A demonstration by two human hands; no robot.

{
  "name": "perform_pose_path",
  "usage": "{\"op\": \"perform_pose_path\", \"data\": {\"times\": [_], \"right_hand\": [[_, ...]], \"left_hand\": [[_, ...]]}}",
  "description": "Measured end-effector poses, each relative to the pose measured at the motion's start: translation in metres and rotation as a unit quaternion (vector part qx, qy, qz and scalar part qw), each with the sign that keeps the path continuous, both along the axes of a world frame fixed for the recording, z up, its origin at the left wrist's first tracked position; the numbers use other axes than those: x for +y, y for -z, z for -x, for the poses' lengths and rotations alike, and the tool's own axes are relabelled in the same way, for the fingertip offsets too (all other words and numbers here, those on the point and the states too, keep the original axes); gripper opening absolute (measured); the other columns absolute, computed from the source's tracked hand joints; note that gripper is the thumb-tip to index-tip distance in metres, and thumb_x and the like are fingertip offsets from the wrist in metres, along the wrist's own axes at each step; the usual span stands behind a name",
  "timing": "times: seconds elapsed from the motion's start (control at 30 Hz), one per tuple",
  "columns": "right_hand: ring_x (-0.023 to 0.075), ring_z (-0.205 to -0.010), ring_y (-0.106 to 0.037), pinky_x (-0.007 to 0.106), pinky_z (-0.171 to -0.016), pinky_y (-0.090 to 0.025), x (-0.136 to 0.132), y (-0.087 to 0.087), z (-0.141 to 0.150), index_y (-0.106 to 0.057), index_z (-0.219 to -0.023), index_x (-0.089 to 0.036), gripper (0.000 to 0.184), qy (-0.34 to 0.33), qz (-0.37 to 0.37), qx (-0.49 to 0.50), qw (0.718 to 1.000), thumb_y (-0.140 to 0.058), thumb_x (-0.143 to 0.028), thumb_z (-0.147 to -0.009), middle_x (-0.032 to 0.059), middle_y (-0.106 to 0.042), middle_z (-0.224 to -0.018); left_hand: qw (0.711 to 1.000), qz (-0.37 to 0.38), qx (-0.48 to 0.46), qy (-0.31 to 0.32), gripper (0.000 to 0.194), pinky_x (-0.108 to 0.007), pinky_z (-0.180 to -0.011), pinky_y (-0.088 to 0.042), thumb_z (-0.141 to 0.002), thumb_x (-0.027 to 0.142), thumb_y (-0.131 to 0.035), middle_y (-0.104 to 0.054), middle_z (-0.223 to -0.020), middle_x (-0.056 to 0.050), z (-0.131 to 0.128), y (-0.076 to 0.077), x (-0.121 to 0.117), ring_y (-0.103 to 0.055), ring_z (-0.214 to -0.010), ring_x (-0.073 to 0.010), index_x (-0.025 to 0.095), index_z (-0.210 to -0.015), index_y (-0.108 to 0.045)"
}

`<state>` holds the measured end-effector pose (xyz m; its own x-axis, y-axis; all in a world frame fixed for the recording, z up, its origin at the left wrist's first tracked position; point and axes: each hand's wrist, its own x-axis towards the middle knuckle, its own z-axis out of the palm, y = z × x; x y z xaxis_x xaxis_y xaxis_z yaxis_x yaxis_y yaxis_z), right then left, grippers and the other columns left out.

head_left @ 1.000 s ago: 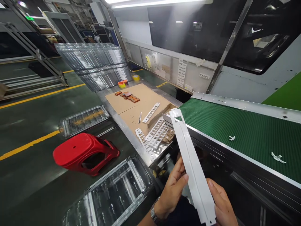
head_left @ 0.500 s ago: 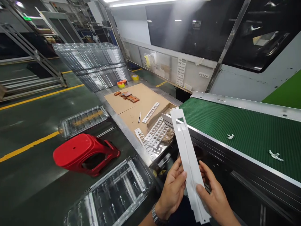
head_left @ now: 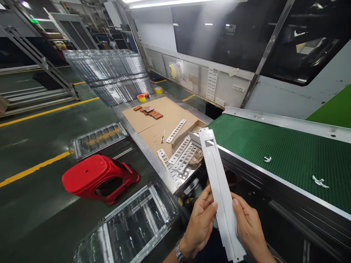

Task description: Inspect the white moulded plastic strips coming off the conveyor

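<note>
I hold a long white plastic strip (head_left: 219,182) with a rectangular cut-out near its far end, angled away from me. My left hand (head_left: 201,223) pinches its left edge near the lower half; a watch sits on that wrist. My right hand (head_left: 248,228) grips the right edge at about the same height, thumb on the face. The strip's far end hangs over the corner of the green conveyor belt (head_left: 276,153). Several similar white slotted strips (head_left: 182,155) lie in a pile just beyond it.
A cardboard-covered bench (head_left: 161,117) carries small brown blocks (head_left: 149,111) and one loose strip (head_left: 176,130). Two small white scraps (head_left: 318,180) lie on the belt. A toppled red stool (head_left: 98,177) and clear plastic trays (head_left: 131,226) sit on the floor at left.
My right hand slid up the strip from its lower end to level with my left hand. The strip tipped slightly more upright, and the scraps on the belt drifted left.
</note>
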<state>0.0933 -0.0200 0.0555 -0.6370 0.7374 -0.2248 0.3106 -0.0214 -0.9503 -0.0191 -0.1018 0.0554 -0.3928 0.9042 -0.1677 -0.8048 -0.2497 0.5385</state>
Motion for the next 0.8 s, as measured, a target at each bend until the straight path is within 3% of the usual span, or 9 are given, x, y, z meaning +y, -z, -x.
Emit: {"op": "perform_pose_path", "data": {"times": [0.07, 0.13, 0.33, 0.47, 0.67, 0.8], "right_hand": [[0.0175, -0.092, -0.06, 0.024, -0.079, -0.047, 0.001, -0.002, 0.0, -0.056, -0.114, -0.017, 0.045, 0.014, 0.015, 0.014, 1.0, -0.038, -0.049, -0.089, 0.0076, -0.068, -0.104], [0.0181, -0.098, -0.058, 0.025, -0.084, -0.046, 0.001, -0.003, 0.001, -0.057, -0.113, -0.018, 0.043, 0.022, 0.024, 0.022, 0.999, -0.038, -0.049, -0.089, 0.0073, -0.067, -0.107], [0.0145, -0.066, -0.058, 0.028, -0.065, -0.049, 0.002, -0.001, 0.0, -0.044, -0.122, -0.02, 0.044, 0.046, 0.09, 0.049, 0.994, -0.038, -0.049, -0.089, 0.0037, -0.07, -0.082], [0.0106, -0.064, -0.054, 0.025, -0.062, -0.046, 0.003, -0.001, -0.004, -0.041, -0.121, -0.022, 0.039, 0.051, 0.079, 0.082, 0.992, -0.042, -0.045, -0.089, 0.0035, -0.067, -0.093], [0.0147, -0.085, -0.059, 0.027, -0.079, -0.048, 0.002, 0.0, -0.015, -0.051, -0.114, -0.022, 0.037, 0.03, 0.079, 0.037, 0.996, -0.045, -0.047, -0.087, 0.0055, -0.064, -0.102], [0.0206, -0.106, -0.056, 0.032, -0.094, -0.042, 0.0, -0.002, -0.018, -0.053, -0.113, -0.022, 0.039, -0.027, 0.073, -0.005, 0.997, -0.044, -0.048, -0.086, 0.0089, -0.062, -0.114]], "left_hand": [[1.0, 0.005, -0.002, 0.001, 0.041, -0.035, -0.092, -0.04, -0.084, 0.012, -0.056, -0.06, -0.113, -0.009, 0.0, 0.0, 0.0, -0.053, -0.107, -0.0238, 0.02, -0.124, -0.05], [1.0, 0.008, -0.003, 0.003, 0.04, -0.034, -0.091, -0.041, -0.085, 0.012, -0.055, -0.06, -0.112, -0.009, 0.001, -0.002, 0.0, -0.054, -0.105, -0.0231, 0.02, -0.124, -0.049], [1.0, 0.023, 0.001, -0.014, 0.037, -0.033, -0.083, -0.045, -0.085, 0.016, -0.056, -0.062, -0.105, -0.01, 0.007, -0.006, 0.001, -0.057, -0.095, -0.0221, 0.017, -0.122, -0.049], [0.997, 0.052, 0.011, -0.052, 0.041, -0.031, -0.077, -0.048, -0.083, 0.018, -0.059, -0.063, -0.098, -0.009, 0.013, -0.004, 0.003, -0.059, -0.084, -0.019, 0.017, -0.123, -0.048], [0.995, 0.052, -0.002, -0.086, 0.046, -0.03, -0.077, -0.048, -0.081, 0.018, -0.062, -0.064, -0.1, -0.009, 0.019, 0.0, 0.006, -0.06, -0.088, -0.02, 0.016, -0.124, -0.047], [0.994, 0.049, -0.014, -0.099, 0.047, -0.032, -0.083, -0.047, -0.081, 0.016, -0.062, -0.065, -0.101, -0.009, 0.02, -0.002, 0.007, -0.06, -0.093, -0.0204, 0.016, -0.125, -0.045]]}}
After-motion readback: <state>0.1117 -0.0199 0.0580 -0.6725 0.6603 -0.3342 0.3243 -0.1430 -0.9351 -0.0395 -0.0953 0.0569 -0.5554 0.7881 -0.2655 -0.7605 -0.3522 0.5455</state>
